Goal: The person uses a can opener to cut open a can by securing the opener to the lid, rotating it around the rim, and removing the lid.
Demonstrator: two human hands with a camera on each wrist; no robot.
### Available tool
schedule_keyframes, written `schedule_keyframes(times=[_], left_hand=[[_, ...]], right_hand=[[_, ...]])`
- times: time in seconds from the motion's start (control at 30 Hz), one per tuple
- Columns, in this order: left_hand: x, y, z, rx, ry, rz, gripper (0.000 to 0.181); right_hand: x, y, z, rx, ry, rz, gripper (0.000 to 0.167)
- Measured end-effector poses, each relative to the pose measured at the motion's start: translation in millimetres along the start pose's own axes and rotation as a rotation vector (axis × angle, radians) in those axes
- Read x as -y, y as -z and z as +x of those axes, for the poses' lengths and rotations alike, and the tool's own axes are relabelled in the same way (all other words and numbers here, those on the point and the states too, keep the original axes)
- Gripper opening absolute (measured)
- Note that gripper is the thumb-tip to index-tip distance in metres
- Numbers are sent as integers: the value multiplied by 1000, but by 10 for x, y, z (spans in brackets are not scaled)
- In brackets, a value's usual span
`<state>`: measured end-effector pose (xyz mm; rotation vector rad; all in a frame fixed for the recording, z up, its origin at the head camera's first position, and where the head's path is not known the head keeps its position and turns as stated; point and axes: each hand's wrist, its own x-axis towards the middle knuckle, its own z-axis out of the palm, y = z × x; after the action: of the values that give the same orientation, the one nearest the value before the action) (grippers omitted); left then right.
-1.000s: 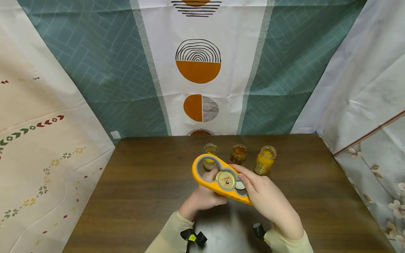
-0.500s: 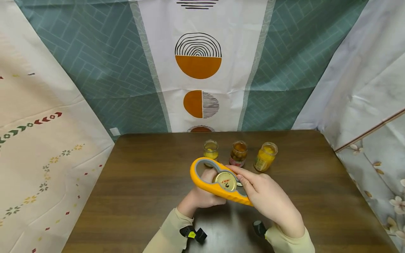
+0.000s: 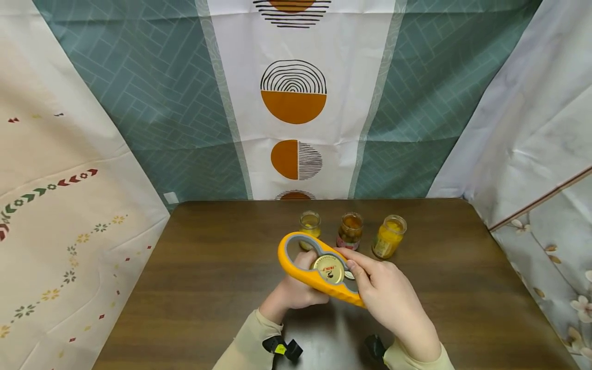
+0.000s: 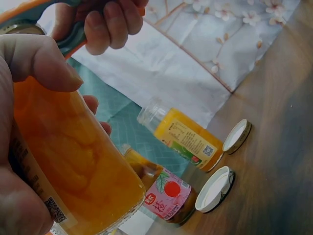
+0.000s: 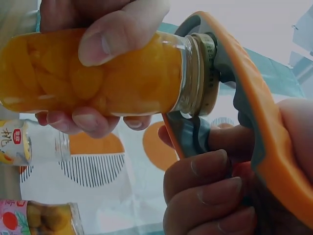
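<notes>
My left hand (image 3: pixel 296 290) grips a glass jar (image 5: pixel 146 88) of orange fruit pieces. In the right wrist view the jar lies sideways, its gold lid (image 5: pixel 209 76) still on. An orange and grey jar opener (image 3: pixel 302 275) surrounds this lid, with the lid between its scalloped inner sides. My right hand (image 3: pixel 393 295) holds the opener by its right end, fingers curled round the handles. From above, the lid's printed top shows through the opener. Most of the jar is hidden under the opener and left hand in the head view.
Behind the hands stand three lidless jars: one with pale yellow contents (image 3: pixel 310 226), one brown with a pink label (image 3: pixel 350 234), one bright yellow (image 3: pixel 389 237). Two loose lids, a smaller one (image 4: pixel 237 136) and a larger one (image 4: pixel 215 189), lie on the wooden table (image 3: pixel 222 267).
The opener and both hands sit slightly lower and a little left in the head view. The head view itself tilted and came back. Both grips look the same.
</notes>
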<state>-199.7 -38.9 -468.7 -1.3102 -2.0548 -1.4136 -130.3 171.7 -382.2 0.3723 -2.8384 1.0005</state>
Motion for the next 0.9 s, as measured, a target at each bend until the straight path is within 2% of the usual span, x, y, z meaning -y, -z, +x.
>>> schedule_keyframes(times=[0.1, 0.33, 0.6, 0.73, 0.9], left_hand=[[-23, -8, 5, -13, 8, -10, 59], [-25, -27, 19, -7, 40, -79, 65], [3, -45, 20, -9, 35, -88, 66], [16, -25, 19, -22, 18, -56, 65], [28, -18, 25, -29, 26, -62, 64]], right_hand=[[4, -13, -13, -28, -2, -16, 33], [31, -17, -43, -128, 47, -56, 37], [5, 4, -17, -85, 25, -13, 41], [-8, -16, 5, -65, 30, 15, 39], [1, -57, 10, -86, 39, 6, 39]])
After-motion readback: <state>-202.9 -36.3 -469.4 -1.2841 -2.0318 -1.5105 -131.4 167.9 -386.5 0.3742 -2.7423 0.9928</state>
